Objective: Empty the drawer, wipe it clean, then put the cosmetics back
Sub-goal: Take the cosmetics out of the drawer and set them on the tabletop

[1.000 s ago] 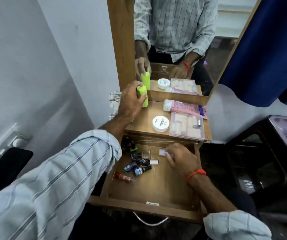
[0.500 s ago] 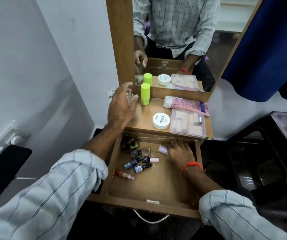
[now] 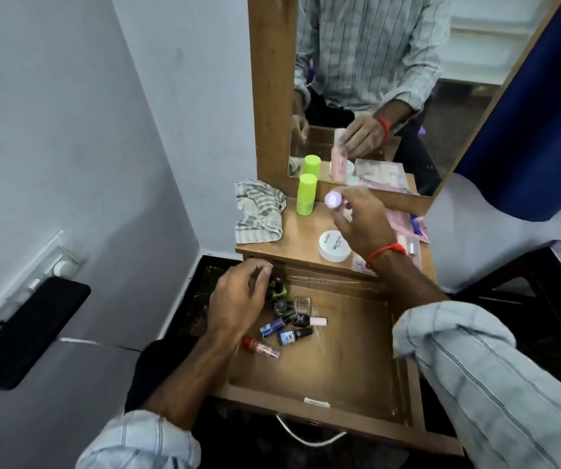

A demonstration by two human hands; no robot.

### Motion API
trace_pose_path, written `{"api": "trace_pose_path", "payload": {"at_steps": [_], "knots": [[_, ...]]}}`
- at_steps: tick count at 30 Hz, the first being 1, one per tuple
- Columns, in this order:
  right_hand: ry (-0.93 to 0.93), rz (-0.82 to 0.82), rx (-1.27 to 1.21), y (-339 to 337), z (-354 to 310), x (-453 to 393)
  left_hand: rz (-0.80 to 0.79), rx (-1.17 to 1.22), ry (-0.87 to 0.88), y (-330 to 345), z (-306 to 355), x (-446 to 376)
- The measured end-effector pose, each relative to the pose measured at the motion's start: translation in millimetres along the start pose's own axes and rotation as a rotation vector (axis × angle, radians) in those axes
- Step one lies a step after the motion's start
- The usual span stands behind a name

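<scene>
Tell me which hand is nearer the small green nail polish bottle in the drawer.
Left. The left hand hovers right beside the green nail polish bottle; the right hand is up over the shelf, pinching a lilac tube.

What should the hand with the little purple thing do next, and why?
Probably set the small lilac-capped bottle that the right hand holds on the wooden shelf top, beside the lime-green cylinder; other removed cosmetics already sit there.

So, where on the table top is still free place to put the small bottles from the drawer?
Bare wood shows between the striped cloth, the green tube and the white jar. The right side is crowded with the pink tube and a clear packet. The right hand hangs over the middle.
</scene>
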State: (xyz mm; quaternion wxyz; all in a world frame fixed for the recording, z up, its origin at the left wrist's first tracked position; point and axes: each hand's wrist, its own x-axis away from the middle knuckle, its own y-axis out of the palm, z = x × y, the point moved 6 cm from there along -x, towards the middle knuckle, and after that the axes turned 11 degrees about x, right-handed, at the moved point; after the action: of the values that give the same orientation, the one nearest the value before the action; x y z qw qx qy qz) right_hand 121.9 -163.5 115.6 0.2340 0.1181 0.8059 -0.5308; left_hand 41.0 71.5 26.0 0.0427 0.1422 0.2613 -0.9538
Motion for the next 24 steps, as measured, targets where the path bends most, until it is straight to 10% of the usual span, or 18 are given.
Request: {"api": "trace_pose_path", "payload": {"at_steps": [9,14,19,24], "knots": [[-0.214,-0.297,0.389,55.0,-6.2,0.7,-0.07,-0.197,-0.036,2.7,-19.0,12.6],[-0.196,-0.102,0.141,28.6,-31.9,31.0,-0.116,-0.256,-0.006,2.9,-24.4,6.9],[-0.036,-0.635,0.024,74.6,-49.1,106.2,-0.089,-0.327,-0.007,7.6,-29.4,2.3],[-0.099,-0.741,0.189,111.2,-59.3,127.8,-0.202,-0.456,0.014,25.6,-34.0,-4.0]]}}
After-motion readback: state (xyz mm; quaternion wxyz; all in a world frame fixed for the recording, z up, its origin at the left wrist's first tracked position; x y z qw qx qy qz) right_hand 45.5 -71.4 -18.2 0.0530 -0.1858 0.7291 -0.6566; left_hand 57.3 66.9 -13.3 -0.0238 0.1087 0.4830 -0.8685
